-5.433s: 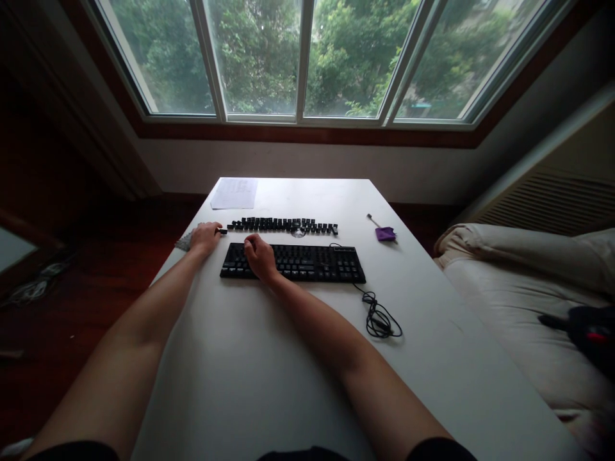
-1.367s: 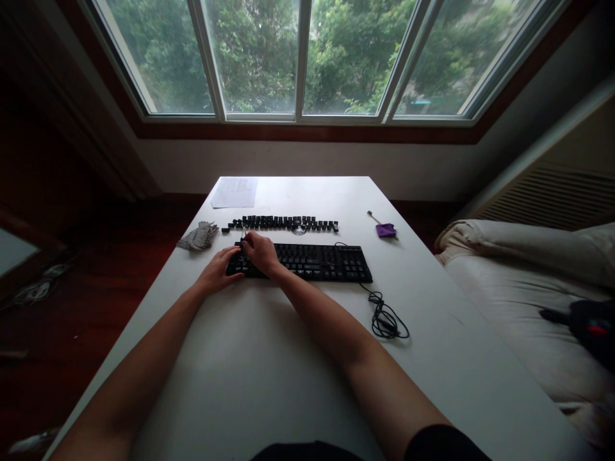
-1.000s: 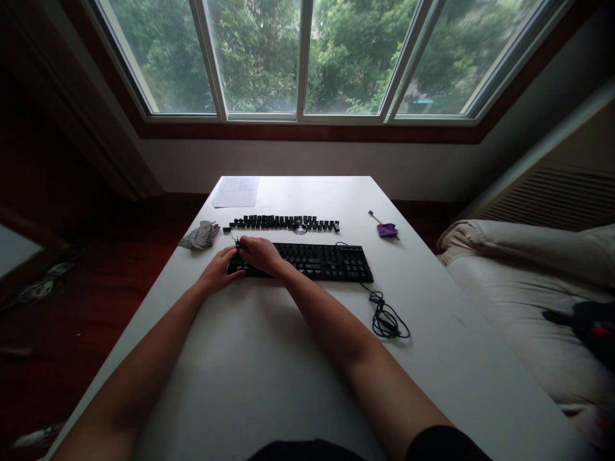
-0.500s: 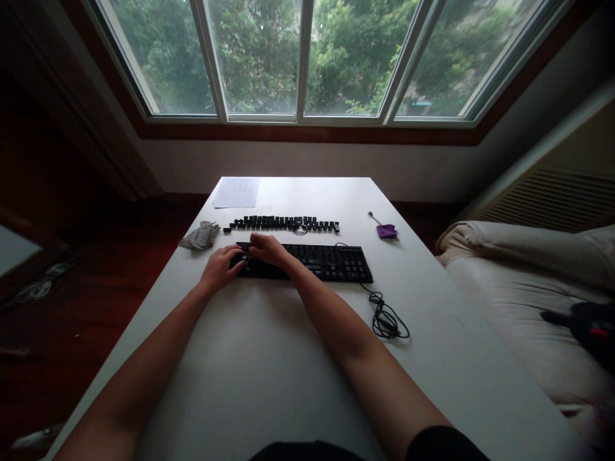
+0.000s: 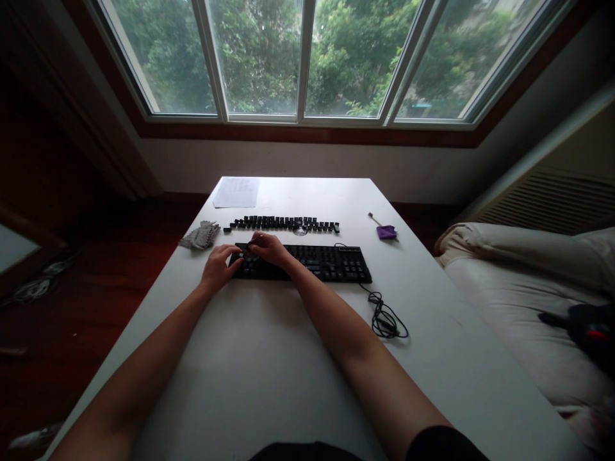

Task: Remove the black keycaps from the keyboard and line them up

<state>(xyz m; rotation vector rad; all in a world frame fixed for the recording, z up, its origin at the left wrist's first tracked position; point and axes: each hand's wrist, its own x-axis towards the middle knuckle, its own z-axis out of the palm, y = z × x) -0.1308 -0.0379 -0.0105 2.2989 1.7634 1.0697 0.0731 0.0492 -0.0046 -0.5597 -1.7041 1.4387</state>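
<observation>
A black keyboard lies across the white table. My left hand grips its left end, thumb at the near side and fingers over the far side. Bent above the keys at that same end, my right hand has its fingertips pinched together. Whatever sits between those fingertips is too small and dark to make out. Just beyond the keyboard, loose black keycaps stand in rows. My right hand and forearm hide part of the keyboard's left half.
A crumpled grey cloth lies at left, below a paper sheet. A small brush and a purple cloth are at right. The coiled cable rests near the keyboard's right end. A sofa flanks the table.
My right hand has shifted slightly, its fingertips now angled a little differently over the keys. My left hand stays at the keyboard's left end, and the keycap rows look the same.
</observation>
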